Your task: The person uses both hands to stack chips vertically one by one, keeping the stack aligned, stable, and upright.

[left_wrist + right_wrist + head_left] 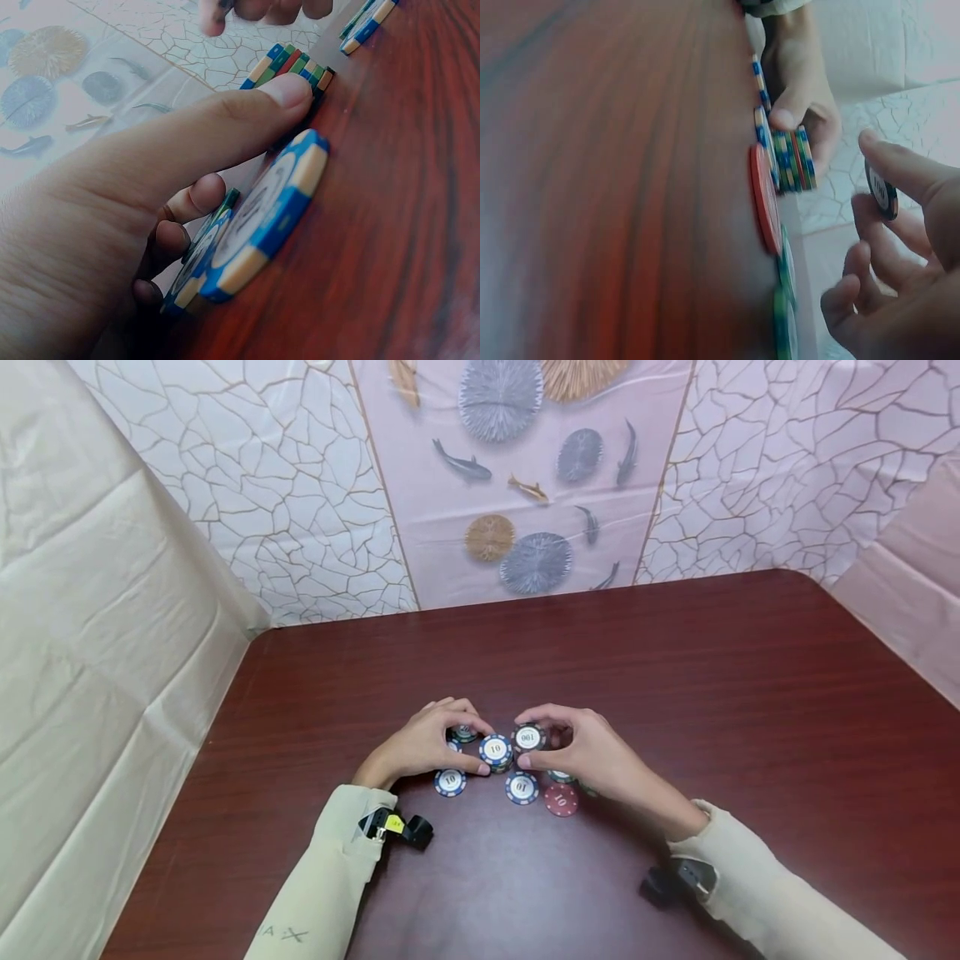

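Thumb and fingers of my left hand [427,742] grip a short stack of poker chips [496,750] from its left side. A blue-and-white chip marked 10 tops it; blue, green and red edges show in the stack [795,159] from the right wrist view. Just right of it, my right hand [592,756] pinches a black poker chip [528,737] marked 100 between thumb and fingers. The black chip [881,191] is held up off the table, apart from the stack. My right hand's other fingers [844,296] are loosely curled.
Loose chips lie about the stack: a blue one [450,782] by my left thumb, another blue one [522,787] in front, a red one [562,799], and green ones partly under my right hand. A green chip [463,735] shows beneath my left hand.
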